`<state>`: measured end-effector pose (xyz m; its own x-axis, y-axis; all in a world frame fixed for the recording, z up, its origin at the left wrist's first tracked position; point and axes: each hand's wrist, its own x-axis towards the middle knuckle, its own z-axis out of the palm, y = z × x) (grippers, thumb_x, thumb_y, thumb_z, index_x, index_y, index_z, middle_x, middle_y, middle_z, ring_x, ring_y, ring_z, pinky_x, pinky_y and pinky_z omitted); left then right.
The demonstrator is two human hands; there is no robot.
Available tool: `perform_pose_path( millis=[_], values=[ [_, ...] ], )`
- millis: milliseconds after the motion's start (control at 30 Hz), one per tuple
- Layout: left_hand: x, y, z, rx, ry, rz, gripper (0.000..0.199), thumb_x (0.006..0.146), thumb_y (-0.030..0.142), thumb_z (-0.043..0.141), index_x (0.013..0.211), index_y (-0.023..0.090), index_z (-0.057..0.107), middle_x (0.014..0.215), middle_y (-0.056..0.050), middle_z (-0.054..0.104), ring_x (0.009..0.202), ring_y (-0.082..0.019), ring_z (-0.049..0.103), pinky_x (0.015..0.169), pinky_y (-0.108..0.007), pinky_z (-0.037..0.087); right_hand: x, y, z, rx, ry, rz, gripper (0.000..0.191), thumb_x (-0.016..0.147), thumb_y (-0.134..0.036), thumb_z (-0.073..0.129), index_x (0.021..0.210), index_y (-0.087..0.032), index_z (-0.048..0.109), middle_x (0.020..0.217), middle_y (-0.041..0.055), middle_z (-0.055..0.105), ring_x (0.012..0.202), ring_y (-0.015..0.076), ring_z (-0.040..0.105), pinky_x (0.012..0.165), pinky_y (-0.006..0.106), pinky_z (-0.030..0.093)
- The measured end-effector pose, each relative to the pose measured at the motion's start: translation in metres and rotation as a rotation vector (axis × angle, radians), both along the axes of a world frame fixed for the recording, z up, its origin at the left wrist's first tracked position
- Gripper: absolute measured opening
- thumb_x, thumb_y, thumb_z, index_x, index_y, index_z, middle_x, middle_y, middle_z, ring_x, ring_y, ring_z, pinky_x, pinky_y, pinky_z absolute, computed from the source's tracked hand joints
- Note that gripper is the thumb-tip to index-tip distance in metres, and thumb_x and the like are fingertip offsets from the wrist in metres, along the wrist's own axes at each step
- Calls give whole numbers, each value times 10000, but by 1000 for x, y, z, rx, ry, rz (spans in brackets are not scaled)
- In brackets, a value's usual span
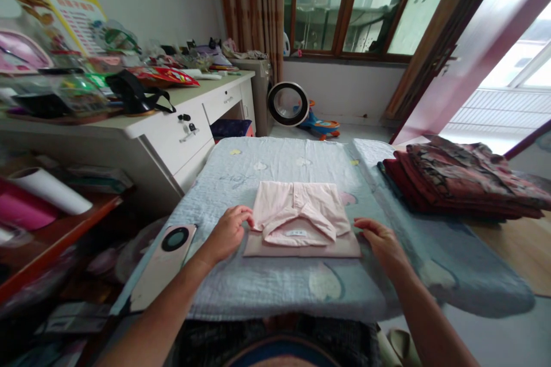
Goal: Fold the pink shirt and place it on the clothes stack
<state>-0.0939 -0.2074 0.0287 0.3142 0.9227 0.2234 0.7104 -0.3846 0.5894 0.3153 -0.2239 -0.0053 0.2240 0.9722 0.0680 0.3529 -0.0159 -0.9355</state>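
A folded pale pink shirt point(316, 198) lies collar toward me on the table, with a white label inside its neck. Under its near part shows a flat beige-pink layer point(301, 250); I cannot tell whether it is cloth or board. My left hand point(230, 233) is at the shirt's left edge, fingers loosely bent and fingertips at or against the fabric. Just off the right edge is my right hand point(381, 241), its fingers stretched out and slightly apart, holding nothing. Both hands rest low over the light blue quilted cover point(275, 289).
A phone point(166, 261) with a round dark camera lies at the cover's left edge. To the right sits a stack of dark red patterned clothes point(465, 178). A white desk point(172, 143) with clutter stands left. Beyond the table are a round-faced fan point(288, 104) and a blue-orange toy point(321, 123).
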Motion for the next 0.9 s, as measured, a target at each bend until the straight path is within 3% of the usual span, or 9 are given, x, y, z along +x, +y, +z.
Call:
perform_pose_path(
  millis=[67, 167, 333, 500, 700, 800, 900],
  values=[
    [7, -5, 8, 36, -28, -13, 360, 704, 56, 450, 912, 228, 688, 1186, -56, 636, 1172, -240, 544, 1078, -426, 399, -5, -6, 12, 39, -64, 11, 192, 734, -359, 587, 811, -254, 729, 1070, 70, 717, 1046, 271, 635, 966, 438, 467],
    [28, -13, 13, 30, -31, -137, 417, 751, 145, 573, 1149, 239, 651, 1351, -79, 574, 1291, -267, 483, 1132, -432, 356, -26, -13, 25, 145, -240, 171, 251, 760, -327, 586, 957, -256, 725, 1178, 75, 671, 1107, 261, 610, 963, 424, 478],
    [56, -19, -4, -4, 64, -174, 580, 774, 234, 659, 1342, 238, 541, 1406, -117, 534, 1320, -288, 476, 1136, -450, 358, -63, -19, 13, 238, -599, 422, 598, 702, -171, 594, 1298, -220, 611, 1378, 112, 578, 1297, 308, 485, 1089, 509, 367],
    [59, -22, -14, 53, 165, -169, 596, 731, 119, 641, 1310, 227, 554, 1410, -112, 518, 1292, -285, 490, 1118, -440, 375, -66, -14, -2, 326, -651, 407, 555, 763, -65, 478, 1274, -207, 639, 1286, 97, 657, 1220, 263, 571, 1056, 464, 414],
    [60, -29, -7, 240, 312, -146, 347, 817, 13, 452, 1028, 216, 640, 1090, -73, 635, 1064, -255, 544, 979, -416, 451, -63, -17, 10, 440, -710, 352, 389, 905, -106, 451, 1148, -270, 708, 1228, 38, 699, 1207, 244, 584, 1071, 465, 369],
    [61, -33, -9, 227, 370, -176, 322, 824, 17, 450, 997, 210, 642, 1008, -69, 627, 987, -252, 540, 917, -409, 467, -65, -23, 13, 421, -740, 410, 359, 858, -91, 497, 1087, -247, 725, 1200, 44, 710, 1165, 245, 601, 1051, 454, 390],
    [59, -35, -9, 155, 282, -230, 324, 765, 8, 504, 983, 201, 646, 995, -56, 623, 959, -227, 545, 932, -386, 457, -68, -24, 19, 348, -728, 467, 314, 783, -102, 558, 1016, -216, 735, 1157, 67, 719, 1095, 253, 632, 999, 441, 438]
  ],
)
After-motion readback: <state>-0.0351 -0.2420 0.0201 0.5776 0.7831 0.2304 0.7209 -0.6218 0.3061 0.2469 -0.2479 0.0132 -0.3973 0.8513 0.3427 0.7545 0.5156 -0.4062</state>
